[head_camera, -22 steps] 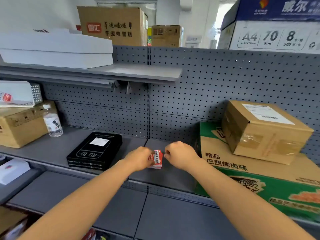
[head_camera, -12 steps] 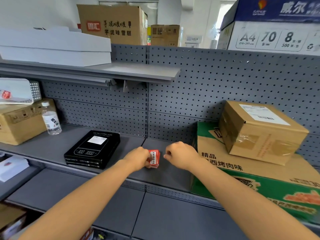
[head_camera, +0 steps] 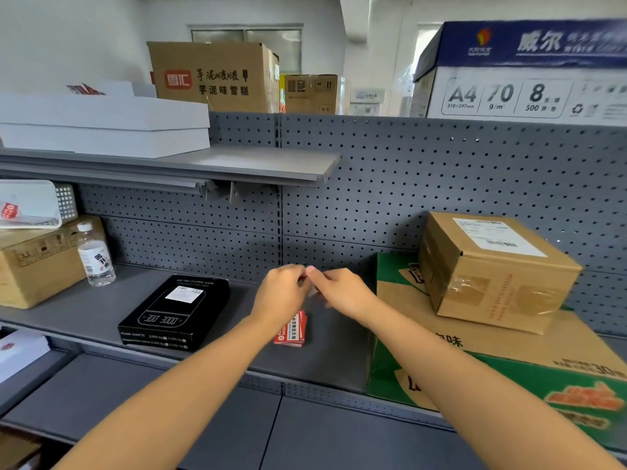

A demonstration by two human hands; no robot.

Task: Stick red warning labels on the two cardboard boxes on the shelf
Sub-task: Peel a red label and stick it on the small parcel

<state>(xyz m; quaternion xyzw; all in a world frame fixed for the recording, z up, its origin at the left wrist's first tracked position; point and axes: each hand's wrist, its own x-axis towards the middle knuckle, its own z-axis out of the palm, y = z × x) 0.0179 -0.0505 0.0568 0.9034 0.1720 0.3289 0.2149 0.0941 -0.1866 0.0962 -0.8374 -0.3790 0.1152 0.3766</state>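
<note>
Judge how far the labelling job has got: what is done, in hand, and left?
Done: nothing visible; neither the small brown box nor the green carton under it shows a red label. In hand: left hand and right hand meet fingertip to fingertip above the label stack, seemingly pinching something tiny. Left: both boxes.

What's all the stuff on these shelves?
labels: one stack, red, shelf middle
small box: one, brown, on green box
green box: one, green-brown, shelf right
black box: one, black, left of labels
bottle: one, clear, shelf left
left box: one, brown, far left
basket: one, white, on left box
white boxes: two, white, upper shelf
paper box: one, blue-white, top right
top boxes: two, brown, top middle
left hand: one, above labels
right hand: one, beside left hand
</note>
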